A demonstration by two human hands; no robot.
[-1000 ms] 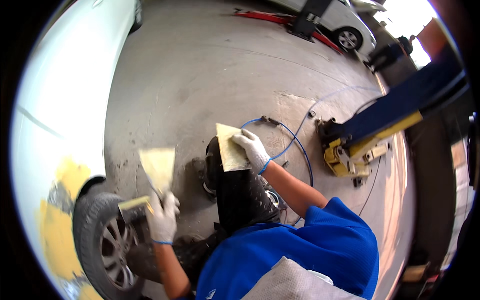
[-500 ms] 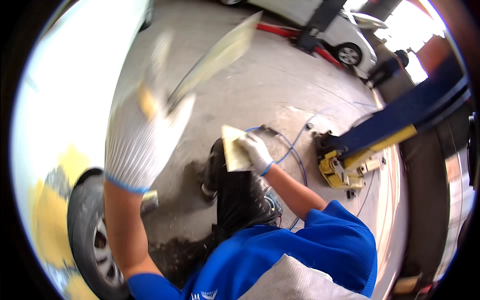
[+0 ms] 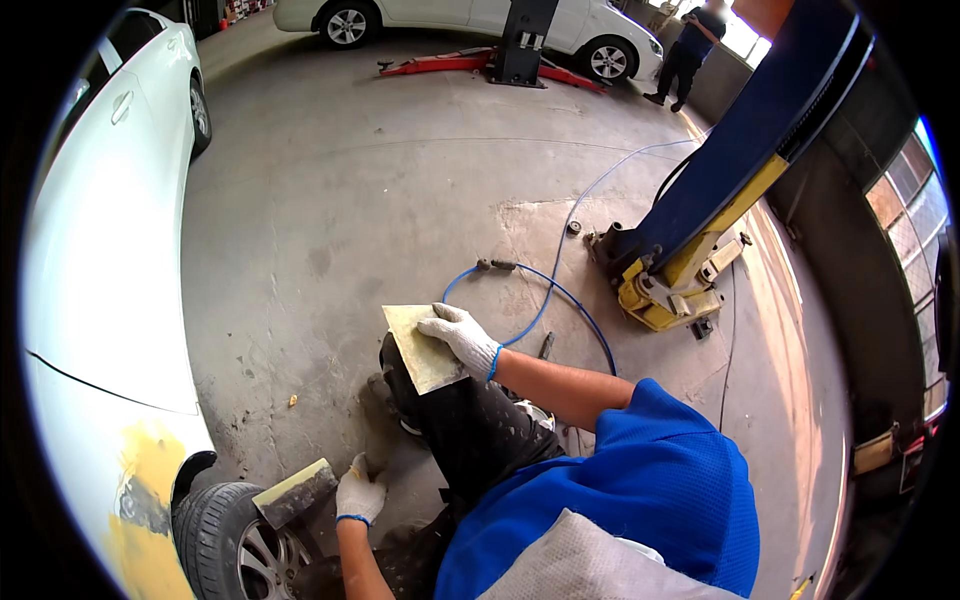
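Observation:
Both my hands wear white knitted gloves with blue cuffs. My right hand (image 3: 460,338) grips the edge of a flat, pale-yellow board (image 3: 420,350), which rests over my dark-trousered knee. Low on the left, my left hand (image 3: 360,498) has its fingers curled in, with a tan patch at a fingertip. Whatever it holds is too hard to make out. Right beside that hand, in front of the car's front tyre (image 3: 205,525), is a grey, slab-like piece (image 3: 295,495) with a cream upper edge. I cannot tell whether the hand touches it.
A white car (image 3: 115,260) stands close on my left, its fender bearing yellow filler patches (image 3: 150,460). A blue hose (image 3: 575,305) curls across the concrete. On the right rises a blue-and-yellow lift post (image 3: 720,190). A person (image 3: 690,50) stands near another white car (image 3: 430,12) at the back.
My left hand has dropped from high in front of me to beside the tyre. The pale flat blade it held up no longer shows clearly. My right hand still grips the board.

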